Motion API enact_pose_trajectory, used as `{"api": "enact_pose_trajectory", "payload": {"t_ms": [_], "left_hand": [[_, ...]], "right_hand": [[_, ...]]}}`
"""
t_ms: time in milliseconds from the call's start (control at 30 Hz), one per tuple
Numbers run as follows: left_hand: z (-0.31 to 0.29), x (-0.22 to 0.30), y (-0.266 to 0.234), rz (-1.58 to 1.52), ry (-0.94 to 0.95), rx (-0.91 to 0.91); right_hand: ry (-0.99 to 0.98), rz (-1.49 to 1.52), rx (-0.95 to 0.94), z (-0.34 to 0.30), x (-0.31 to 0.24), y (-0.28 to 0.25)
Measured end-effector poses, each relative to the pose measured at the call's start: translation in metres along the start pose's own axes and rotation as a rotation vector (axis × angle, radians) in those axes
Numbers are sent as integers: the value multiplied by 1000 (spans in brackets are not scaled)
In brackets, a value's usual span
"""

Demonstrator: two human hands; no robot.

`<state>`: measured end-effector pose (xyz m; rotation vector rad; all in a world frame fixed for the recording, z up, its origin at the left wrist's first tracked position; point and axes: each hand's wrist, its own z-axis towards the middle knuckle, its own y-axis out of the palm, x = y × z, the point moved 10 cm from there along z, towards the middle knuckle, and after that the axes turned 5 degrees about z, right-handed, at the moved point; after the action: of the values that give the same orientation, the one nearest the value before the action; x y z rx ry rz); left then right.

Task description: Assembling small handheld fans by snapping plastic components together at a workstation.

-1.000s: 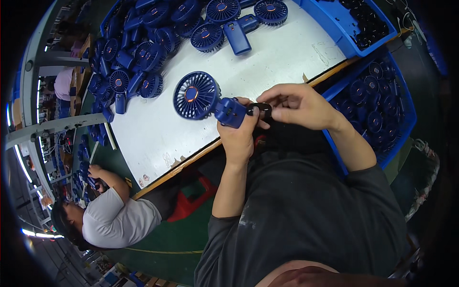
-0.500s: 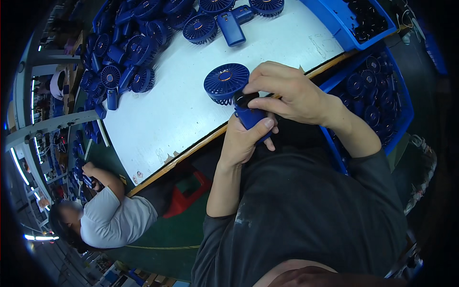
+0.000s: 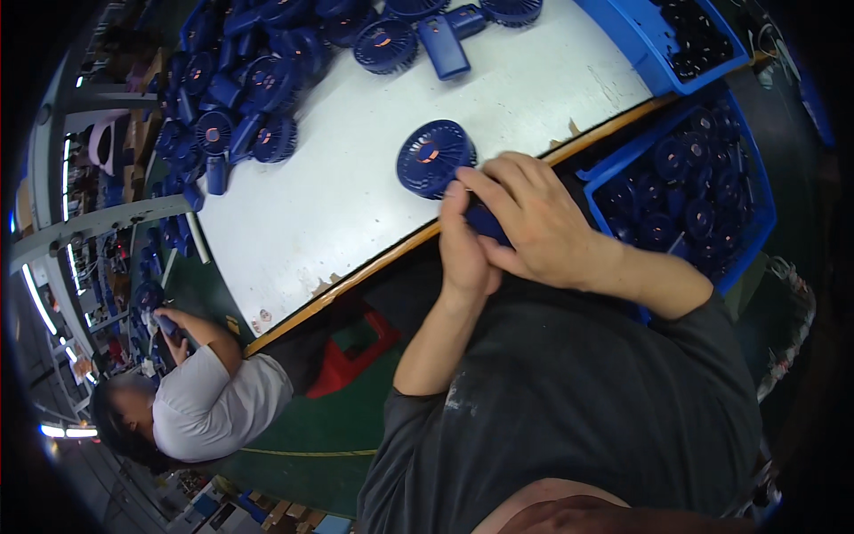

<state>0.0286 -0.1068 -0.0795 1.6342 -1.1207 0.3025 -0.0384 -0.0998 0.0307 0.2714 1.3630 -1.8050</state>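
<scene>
A dark blue handheld fan (image 3: 435, 158) is between my hands over the table's front edge, its round grille facing up and its handle mostly covered by fingers. My left hand (image 3: 464, 249) is closed around the handle from the left. Over the handle from the right lies my right hand (image 3: 538, 222), its fingertips against the fan's neck and its thumb on the handle. The small black part seen between the right fingers earlier is hidden now.
More blue fans (image 3: 267, 84) are piled at the far left of the white table (image 3: 338, 205). A blue bin (image 3: 654, 62) of black parts stands far right. Another bin (image 3: 756, 200), below the table edge, holds fans. A co-worker (image 3: 209, 392) sits at lower left beside a red stool (image 3: 347, 365).
My right hand has turned and come down over the handle, covering the black part. My left hand has rotated upright, and the fan's head has tilted.
</scene>
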Motion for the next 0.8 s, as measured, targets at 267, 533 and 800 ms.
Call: {"api": "enact_pose_trajectory", "payload": {"t_ms": [267,533,800], "left_hand": [[-17,117,70,1553,801,-128],[95,299,-96,2061,1015,356],[150,311,-131,1995,538,158]], "right_hand": [[488,1132,-47,-76,68,26],[924,454,740,-246,203,-130],[1480,-366,958,-498,306,-286]]}}
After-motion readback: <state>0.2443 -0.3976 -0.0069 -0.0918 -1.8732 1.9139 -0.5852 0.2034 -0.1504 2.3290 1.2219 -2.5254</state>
